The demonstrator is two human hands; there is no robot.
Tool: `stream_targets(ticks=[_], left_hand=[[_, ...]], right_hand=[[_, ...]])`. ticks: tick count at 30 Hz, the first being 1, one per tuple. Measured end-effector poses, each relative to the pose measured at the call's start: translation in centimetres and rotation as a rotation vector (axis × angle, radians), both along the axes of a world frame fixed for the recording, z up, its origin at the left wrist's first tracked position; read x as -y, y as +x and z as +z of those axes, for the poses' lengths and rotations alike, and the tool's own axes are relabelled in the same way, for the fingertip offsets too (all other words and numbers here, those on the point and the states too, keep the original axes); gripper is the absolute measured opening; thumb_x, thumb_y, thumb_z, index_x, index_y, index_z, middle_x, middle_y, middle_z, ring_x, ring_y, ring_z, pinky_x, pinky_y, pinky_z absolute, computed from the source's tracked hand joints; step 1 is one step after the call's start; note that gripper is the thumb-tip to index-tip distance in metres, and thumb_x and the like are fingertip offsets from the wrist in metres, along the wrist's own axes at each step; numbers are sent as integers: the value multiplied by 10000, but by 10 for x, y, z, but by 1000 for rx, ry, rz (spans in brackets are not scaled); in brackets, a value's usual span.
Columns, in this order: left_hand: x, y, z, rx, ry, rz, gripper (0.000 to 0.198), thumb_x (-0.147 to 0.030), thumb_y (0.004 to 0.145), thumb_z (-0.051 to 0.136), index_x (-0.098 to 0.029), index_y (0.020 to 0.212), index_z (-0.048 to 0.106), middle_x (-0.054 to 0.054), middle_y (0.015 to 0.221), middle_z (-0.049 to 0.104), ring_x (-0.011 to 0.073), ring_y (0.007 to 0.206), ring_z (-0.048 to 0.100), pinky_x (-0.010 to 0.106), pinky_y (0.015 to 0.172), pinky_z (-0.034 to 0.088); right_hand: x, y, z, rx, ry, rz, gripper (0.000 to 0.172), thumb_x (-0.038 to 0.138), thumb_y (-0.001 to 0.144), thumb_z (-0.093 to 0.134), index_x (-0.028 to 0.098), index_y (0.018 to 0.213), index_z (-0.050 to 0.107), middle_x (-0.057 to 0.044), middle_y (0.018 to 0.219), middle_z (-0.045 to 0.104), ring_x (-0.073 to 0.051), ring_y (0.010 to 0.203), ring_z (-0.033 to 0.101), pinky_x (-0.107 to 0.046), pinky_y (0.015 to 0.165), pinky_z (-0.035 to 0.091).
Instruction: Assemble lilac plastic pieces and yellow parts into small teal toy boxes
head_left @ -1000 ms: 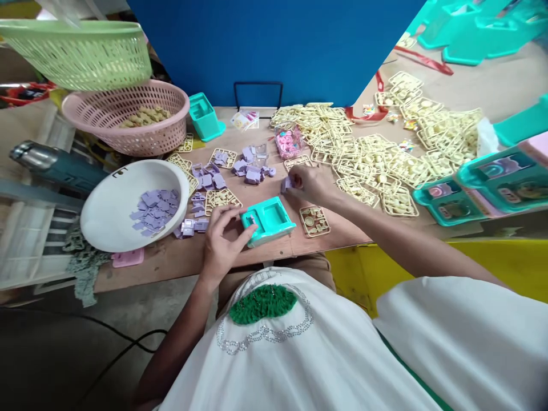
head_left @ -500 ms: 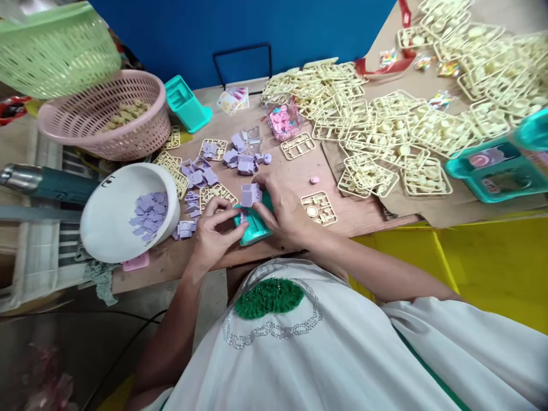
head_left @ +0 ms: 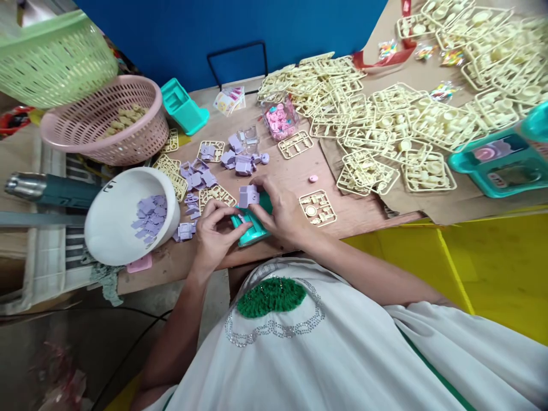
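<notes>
A teal plastic toy base (head_left: 253, 229) lies near the front edge of the wooden table (head_left: 291, 177). My left hand (head_left: 214, 231) grips its left end with curled fingers. My right hand (head_left: 280, 210) pinches a small lilac plastic part (head_left: 248, 196) and holds it right over the teal base. Loose lilac parts (head_left: 240, 160) lie scattered just beyond my hands. A white bowl (head_left: 124, 220) at the left holds more flat lilac pieces.
Several cream plastic sprue frames (head_left: 377, 114) cover the table's right side. A pink basket (head_left: 107, 117) and a green basket (head_left: 51, 57) stand at the far left, by a teal box (head_left: 182, 105). A tub of pink parts (head_left: 280, 119) is mid-table; teal toy trays (head_left: 500, 165) at the right.
My right hand picked up a lilac part from the pile and carried it back to the teal base. My left hand kept its hold on the base. The camera tilted down.
</notes>
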State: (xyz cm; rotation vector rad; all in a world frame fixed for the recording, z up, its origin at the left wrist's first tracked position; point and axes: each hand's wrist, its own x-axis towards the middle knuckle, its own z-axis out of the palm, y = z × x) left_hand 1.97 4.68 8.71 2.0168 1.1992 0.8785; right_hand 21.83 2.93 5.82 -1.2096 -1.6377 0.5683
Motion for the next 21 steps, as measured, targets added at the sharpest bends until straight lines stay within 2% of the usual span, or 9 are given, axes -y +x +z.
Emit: stream_targets(ticks=[6, 11, 21], left_hand=[[0, -2, 0, -4, 75, -1, 211, -405, 878, 875, -222, 972, 825, 16, 950, 662, 160, 900, 661, 268, 778, 569], [-3, -4, -3, 43, 94, -24, 232, -417, 868, 892, -225, 991, 851, 18, 947, 674, 155, 894, 659, 272, 789, 553], [-7, -7, -9, 88, 86, -54, 252, -454, 865, 891, -237, 991, 873, 18, 922, 667, 152, 869, 644, 277, 786, 538]], right_hand=[[-1, -3, -7, 10, 68, -47, 281, 274, 1013, 557, 196, 1282, 554, -146, 1202, 715, -272, 1106, 683, -415, 988, 566], [-3, -5, -10, 15, 153, -85, 237, 279, 1029, 561, 203, 1253, 562, -127, 1141, 722, -264, 1056, 701, -398, 933, 587], [-2, -6, -7, -9, 133, -80, 213, 280, 1014, 589, 219, 1217, 570, -107, 1099, 728, -261, 1014, 712, -394, 907, 597]])
